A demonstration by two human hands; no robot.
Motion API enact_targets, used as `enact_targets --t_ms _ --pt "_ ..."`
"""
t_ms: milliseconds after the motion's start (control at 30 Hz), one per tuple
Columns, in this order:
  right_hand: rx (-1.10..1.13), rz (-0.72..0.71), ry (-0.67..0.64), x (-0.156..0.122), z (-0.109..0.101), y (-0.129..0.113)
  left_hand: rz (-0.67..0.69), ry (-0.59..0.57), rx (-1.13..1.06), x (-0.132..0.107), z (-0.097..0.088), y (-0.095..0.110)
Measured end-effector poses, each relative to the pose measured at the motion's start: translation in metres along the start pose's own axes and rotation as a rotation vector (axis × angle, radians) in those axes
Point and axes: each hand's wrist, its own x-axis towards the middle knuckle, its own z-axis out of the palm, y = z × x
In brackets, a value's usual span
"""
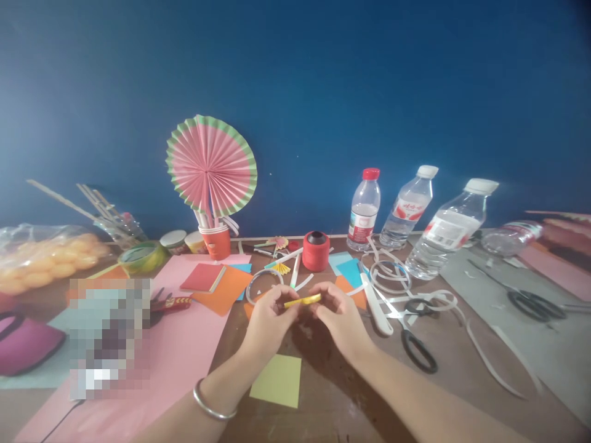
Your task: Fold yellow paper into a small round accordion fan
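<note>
Folded yellow paper strip (pixel 302 301), head view: held just above the middle of the surface (pixel 323 421), between far and near edges. Left hand (pixel 272 315): thumb and fingertips nearly together, pinched on one end. Right hand (pixel 341 315): likewise, on the opposite end. For good handling, by judgement: keep folds flush, press evenly from both ends, avoid twisting. Containers, far edge of surface: red paper cup (pixel 217 245), with white strips and, apparently, handle of pink pleated fan (pixel 226 160); right of middle, red-capped bottle (pixel 364 221), white-capped bottle (pixel 409 208), second white-capped bottle (pixel 450 231), apparently part-filled with clear liquid. Toward far left corner: clear plastic bag (pixel 41 235) of orange-yellow round items; green bowl (pixel 150 261), contents indistinct.
</note>
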Motion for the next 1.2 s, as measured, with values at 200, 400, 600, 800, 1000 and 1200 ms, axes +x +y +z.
enact_targets --t_ms 200,400,600,800,1000,1200 --pt "-0.197 -0.073 -0.017 -0.0055 0.0021 -0.0019 0.128 0.019 0.164 0.001 -0.0015 -0.007" --pt "-0.361 -0.223 -0.044 -0.01 0.0028 -0.0061 0.173 0.085 0.298 -0.0008 -0.0002 -0.005" --pt "-0.477 -0.193 0.058 -0.0088 0.0003 -0.0037 0.213 0.092 0.391 -0.0038 0.0011 -0.0015" --pt "-0.461 -0.172 0.085 -0.0038 -0.0026 -0.0004 0.13 0.077 0.264 -0.0028 0.0016 -0.0052" --pt "-0.517 -0.184 0.077 -0.0056 -0.0009 -0.0021 0.114 0.093 0.193 -0.0012 0.0021 -0.0067" --pt "-0.533 -0.155 0.096 -0.0064 -0.0001 -0.0031 0.128 0.054 0.186 -0.0052 0.0053 -0.0036"
